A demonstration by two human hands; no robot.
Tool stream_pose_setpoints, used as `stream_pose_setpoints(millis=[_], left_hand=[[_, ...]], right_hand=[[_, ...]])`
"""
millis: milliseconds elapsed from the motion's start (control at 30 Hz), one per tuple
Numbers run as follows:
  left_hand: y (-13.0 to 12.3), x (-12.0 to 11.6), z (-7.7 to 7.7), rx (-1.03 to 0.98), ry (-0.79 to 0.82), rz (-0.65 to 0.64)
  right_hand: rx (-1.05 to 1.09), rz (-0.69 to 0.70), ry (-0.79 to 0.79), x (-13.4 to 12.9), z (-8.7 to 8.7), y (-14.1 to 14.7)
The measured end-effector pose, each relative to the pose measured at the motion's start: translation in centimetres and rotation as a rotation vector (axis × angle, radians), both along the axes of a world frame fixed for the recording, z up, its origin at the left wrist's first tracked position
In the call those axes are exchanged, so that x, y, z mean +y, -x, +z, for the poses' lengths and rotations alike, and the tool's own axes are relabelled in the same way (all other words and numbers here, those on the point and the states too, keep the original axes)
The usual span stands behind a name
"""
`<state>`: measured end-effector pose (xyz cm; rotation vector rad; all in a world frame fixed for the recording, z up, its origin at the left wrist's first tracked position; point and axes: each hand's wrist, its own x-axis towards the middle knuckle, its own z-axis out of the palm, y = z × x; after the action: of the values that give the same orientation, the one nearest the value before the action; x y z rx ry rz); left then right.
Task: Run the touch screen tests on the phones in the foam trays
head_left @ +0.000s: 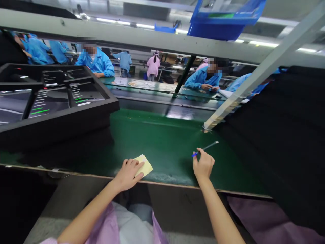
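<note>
My left hand (129, 173) lies palm down near the bench's front edge, fingers stretched out and spread over a small yellow paper (146, 167) that looks like a sticky note pad. Part of the paper is hidden under the fingers. To the right, my right hand (203, 166) is closed around a slim, clear-barrelled pen (210, 146). The pen's blue end points left and its pale end sticks out to the upper right. It is held a little above the green bench top (165, 145).
A large black frame (111, 106) with lit screens stands at the left. A black cover (284, 135) flanks the right. A slanted white post (243, 84) rises behind my right hand. Blue bins (215, 32) hang overhead. Across the line, people (101, 62) in blue work.
</note>
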<state>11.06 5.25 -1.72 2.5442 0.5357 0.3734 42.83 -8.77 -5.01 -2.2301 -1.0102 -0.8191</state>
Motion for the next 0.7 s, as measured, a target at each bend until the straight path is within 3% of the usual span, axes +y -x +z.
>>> stream_pose_setpoints(millis=[133, 233, 333, 433, 500, 600, 700], left_hand=[[-0.7, -0.2, 0.1, -0.032, -0.021, 0.044], [-0.7, -0.4, -0.8, -0.063, -0.080, 0.012], [-0.7, 0.5, -3.5, -0.183, -0.218, 0.044], [-1.5, 2.8, -7.0, -0.258, -0.394, -0.009], [-2.1, 3.7, -8.4, -0.333, -0.497, -0.031], [-2.2, 3.3, -8.2, -0.306, -0.590, -0.008], [-1.8, 2.0, -6.1, -0.230, -0.629, 0.037]], right_hand=[[0.003, 0.132, 0.010, 1.5, 0.0, 0.3], [-0.038, 0.307, -0.061, 2.3, 0.3, 1.4], [-0.050, 0.456, -0.151, 2.9, 0.9, 2.5], [-0.144, 0.343, -0.162, 3.5, 1.1, 2.6], [-0.182, 0.302, -0.165, 3.5, 0.9, 2.5], [-0.160, 0.298, -0.183, 3.0, 0.8, 2.0], [-0.055, 0.326, -0.219, 2.8, 0.7, 1.1]])
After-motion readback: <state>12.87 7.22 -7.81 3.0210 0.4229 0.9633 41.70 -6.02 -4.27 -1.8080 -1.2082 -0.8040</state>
